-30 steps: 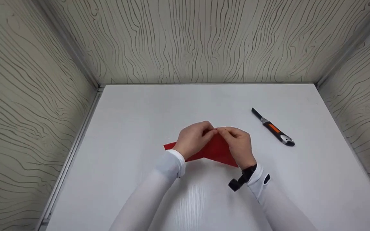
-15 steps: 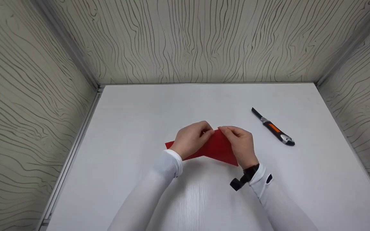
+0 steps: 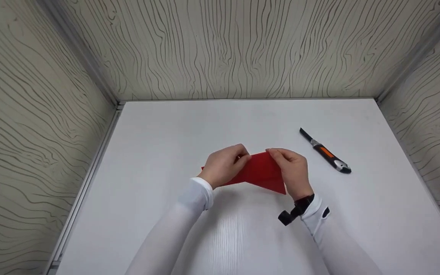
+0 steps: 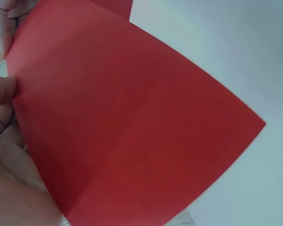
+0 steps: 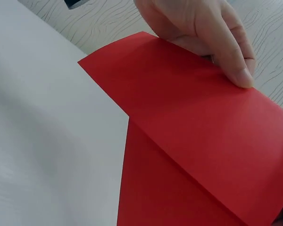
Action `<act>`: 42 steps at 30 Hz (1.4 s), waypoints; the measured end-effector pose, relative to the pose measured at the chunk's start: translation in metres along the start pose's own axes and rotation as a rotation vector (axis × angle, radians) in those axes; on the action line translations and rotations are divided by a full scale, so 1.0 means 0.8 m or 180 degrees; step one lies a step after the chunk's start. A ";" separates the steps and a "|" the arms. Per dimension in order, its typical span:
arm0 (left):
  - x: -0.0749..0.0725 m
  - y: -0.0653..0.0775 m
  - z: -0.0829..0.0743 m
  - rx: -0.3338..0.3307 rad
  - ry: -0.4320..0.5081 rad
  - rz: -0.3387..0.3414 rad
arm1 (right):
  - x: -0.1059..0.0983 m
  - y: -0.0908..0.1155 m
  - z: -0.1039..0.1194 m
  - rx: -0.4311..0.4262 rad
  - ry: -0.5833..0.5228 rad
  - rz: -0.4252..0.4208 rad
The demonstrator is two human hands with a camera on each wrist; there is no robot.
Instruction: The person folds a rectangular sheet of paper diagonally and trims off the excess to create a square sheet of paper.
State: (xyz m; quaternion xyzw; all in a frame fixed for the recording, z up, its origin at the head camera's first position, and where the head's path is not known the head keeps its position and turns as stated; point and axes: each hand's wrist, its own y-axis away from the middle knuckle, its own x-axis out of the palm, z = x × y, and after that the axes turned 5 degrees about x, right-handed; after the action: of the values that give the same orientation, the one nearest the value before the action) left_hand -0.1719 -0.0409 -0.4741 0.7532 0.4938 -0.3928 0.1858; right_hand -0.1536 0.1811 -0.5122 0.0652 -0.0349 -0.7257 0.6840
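A folded sheet of red paper [image 3: 264,172] is held up between both hands above the white table. My left hand [image 3: 224,164] pinches its upper edge, thumb on the near side. Along the same edge, to the right, my right hand [image 3: 294,170] pinches the paper near a corner. In the right wrist view one layer of the red paper [image 5: 193,103] overlaps another that slants out below it. The left wrist view shows a broad face of the paper [image 4: 132,113], with fingers along its left side.
A utility knife [image 3: 327,152] with a black and orange handle lies to the right of the hands on the white table [image 3: 166,130]. Wood-patterned panels [image 3: 220,49] stand at the back and both sides.
My hands have moved apart along the paper's upper edge, the right one to the right and the left one slightly left. More of the red paper shows between them. The knife stays put.
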 end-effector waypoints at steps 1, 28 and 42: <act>0.000 0.000 0.000 0.0009 0.0001 0.0013 | -0.001 0.000 0.000 -0.0004 -0.0006 0.0002; -0.008 0.008 0.011 -0.0083 -0.0019 0.0170 | -0.020 -0.003 0.000 0.0035 -0.0065 -0.0124; -0.013 0.010 0.018 -0.0082 0.0000 0.0193 | -0.031 -0.006 0.003 -0.0041 -0.0212 -0.0243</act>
State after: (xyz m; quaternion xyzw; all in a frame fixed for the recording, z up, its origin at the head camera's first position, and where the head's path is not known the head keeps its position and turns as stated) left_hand -0.1727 -0.0606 -0.4756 0.7654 0.4758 -0.3805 0.2074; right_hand -0.1576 0.2061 -0.5097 0.0379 -0.0505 -0.7532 0.6547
